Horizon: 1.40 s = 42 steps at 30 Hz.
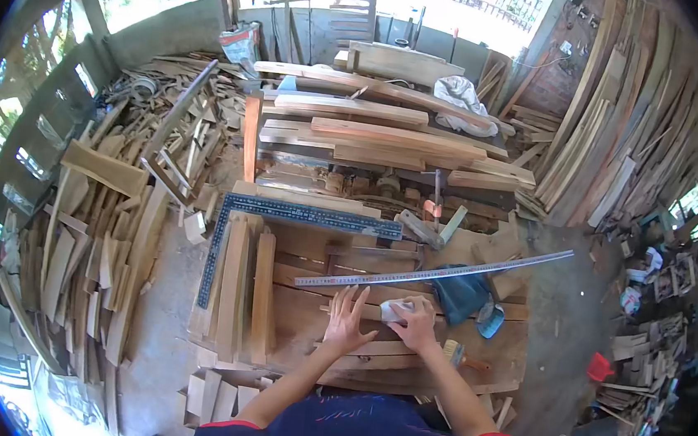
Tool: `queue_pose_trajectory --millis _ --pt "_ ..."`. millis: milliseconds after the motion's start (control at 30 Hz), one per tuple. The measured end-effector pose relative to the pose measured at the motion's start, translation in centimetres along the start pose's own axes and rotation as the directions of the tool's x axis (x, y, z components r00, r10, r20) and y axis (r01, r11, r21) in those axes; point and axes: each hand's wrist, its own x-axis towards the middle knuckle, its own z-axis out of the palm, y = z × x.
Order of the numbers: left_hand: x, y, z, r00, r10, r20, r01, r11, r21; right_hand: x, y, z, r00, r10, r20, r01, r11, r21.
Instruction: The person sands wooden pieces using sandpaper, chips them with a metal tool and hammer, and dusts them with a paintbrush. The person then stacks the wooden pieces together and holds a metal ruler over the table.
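Observation:
My left hand (pixel 347 323) lies with its fingers stretched out and thumb apart, over a narrow strip of wood (pixel 371 312) on the workbench (pixel 306 330). Close to its right, my right hand (pixel 417 327) is closed on a small white wad (pixel 395 309), which rests against the strip. Whether the wad is cloth or paper I cannot tell. Just beyond both hands a steel ruler (pixel 477 271) lies slantwise. A dark teal bag or cloth (pixel 460 296) sits right of my right hand, and a brush (pixel 453 352) lies near that wrist.
A black carpenter's square (pixel 308 213) frames upright-lying boards (pixel 232 291) at the bench's left. Long planks (pixel 397 137) are stacked beyond, near a clamp (pixel 437 197). Scrap wood (pixel 109 255) heaps on the left floor; tall boards (pixel 599 115) lean at right.

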Motion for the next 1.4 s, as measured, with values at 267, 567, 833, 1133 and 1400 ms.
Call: queue_pose_trajectory --millis 267,567,833,1133,1400 --pt "-0.8 -0.9 -2.3 0.981 0.087 0.175 -0.137 0.945 0.298 3.9 -5.7 4.9 0.993 -0.089 -0.077 0.096 0.991 0.091" --pt "-4.1 -0.7 -0.1 0.963 -0.004 0.27 -0.138 0.852 0.505 2.2 -2.1 2.3 0.991 -0.11 -0.077 0.127 0.954 0.27" --pt "-6.1 0.9 -2.4 0.925 -0.378 0.033 0.307 0.796 0.521 0.1 2.6 0.2 0.995 -0.089 -0.033 0.095 0.969 0.226" --pt "-4.8 4.7 3.5 0.954 -0.299 0.038 0.245 0.841 0.482 0.7 5.3 0.2 0.985 -0.135 -0.103 0.151 0.974 0.171" --pt "-4.0 4.5 2.3 0.957 -0.29 0.019 0.238 0.818 0.524 0.7 5.5 0.4 0.985 -0.142 -0.095 0.157 0.97 0.185"
